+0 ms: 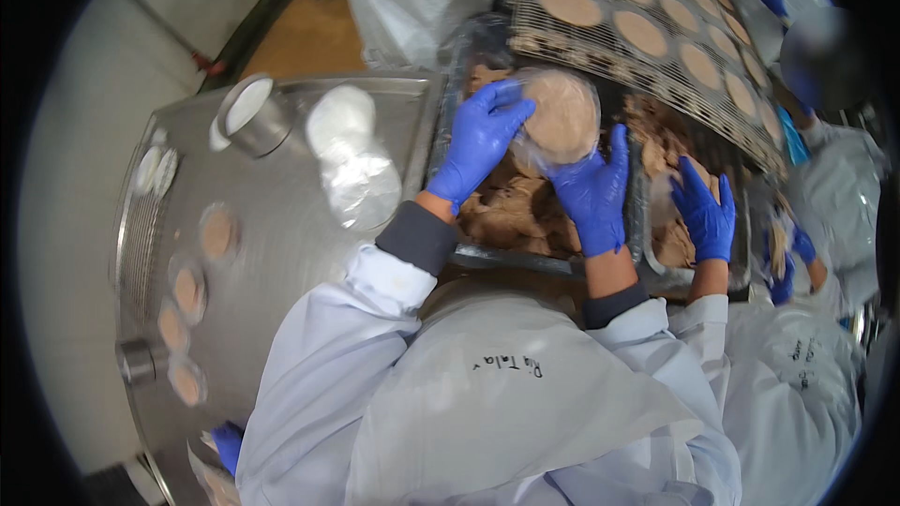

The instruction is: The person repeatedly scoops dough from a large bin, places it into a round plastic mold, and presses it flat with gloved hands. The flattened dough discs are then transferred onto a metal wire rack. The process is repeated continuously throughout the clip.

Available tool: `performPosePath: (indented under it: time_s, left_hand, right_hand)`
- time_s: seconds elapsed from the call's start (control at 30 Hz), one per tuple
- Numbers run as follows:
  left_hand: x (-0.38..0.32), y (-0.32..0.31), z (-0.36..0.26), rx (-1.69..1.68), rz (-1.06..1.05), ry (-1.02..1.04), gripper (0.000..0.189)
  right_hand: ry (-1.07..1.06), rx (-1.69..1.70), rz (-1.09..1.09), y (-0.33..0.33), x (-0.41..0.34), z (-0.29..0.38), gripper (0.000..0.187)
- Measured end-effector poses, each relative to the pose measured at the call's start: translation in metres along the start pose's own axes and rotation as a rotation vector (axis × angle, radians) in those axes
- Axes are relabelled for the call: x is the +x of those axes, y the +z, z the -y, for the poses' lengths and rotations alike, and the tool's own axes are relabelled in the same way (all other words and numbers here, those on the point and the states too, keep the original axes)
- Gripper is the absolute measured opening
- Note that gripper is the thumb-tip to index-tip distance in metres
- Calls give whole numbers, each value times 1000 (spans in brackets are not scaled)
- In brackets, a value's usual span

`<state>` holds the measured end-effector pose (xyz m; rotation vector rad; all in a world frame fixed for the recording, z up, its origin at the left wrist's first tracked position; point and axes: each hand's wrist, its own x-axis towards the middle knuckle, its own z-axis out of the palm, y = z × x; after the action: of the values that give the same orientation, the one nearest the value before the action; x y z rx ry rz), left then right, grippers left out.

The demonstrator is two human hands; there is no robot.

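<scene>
Both my hands wear blue gloves and are over a dark tub [517,258] of brown meat-like paste [510,214]. My left hand [485,133] pinches the left edge of a flat round patty [561,116] covered with clear plastic film. From below, my right hand [594,197] supports the same patty, its fingers partly hidden behind the film and its thumb spread to the right. To the left, two overlapping piles of round plastic sheets, one white [342,119] and one shiny [362,186], lie on a stainless steel table [281,274].
Several film-backed patties [219,233] lie on the table's left, near a metal cylinder [260,130] and a small metal ring [137,362]. A wire rack [703,98] bears rows of patties beyond the tubs. Co-workers' gloved hands appear right [705,211] and lower left [228,444].
</scene>
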<state>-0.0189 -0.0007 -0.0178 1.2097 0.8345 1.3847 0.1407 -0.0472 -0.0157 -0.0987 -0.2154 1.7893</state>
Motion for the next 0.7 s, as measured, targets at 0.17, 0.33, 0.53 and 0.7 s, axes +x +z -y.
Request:
performPosePath:
  time_s: [0.17, 0.33, 0.53, 0.7]
  left_hand:
    - [-53, -130, 16, 563, -340, 145, 30]
    - [-102, -179, 49, 1474, -88, 395, 16]
    - [-37, -128, 20, -18, -323, -115, 24]
    - [45, -23, 46, -521, 177, -188, 29]
  right_hand:
    - [-135, -350, -56, 41, 12, -20, 42]
    - [-53, -358, -271, -24, 30, -35, 37]
    - [-196, -312, -312, -25, 33, 15, 42]
    - [-392, -297, -226, 8, 29, 82, 53]
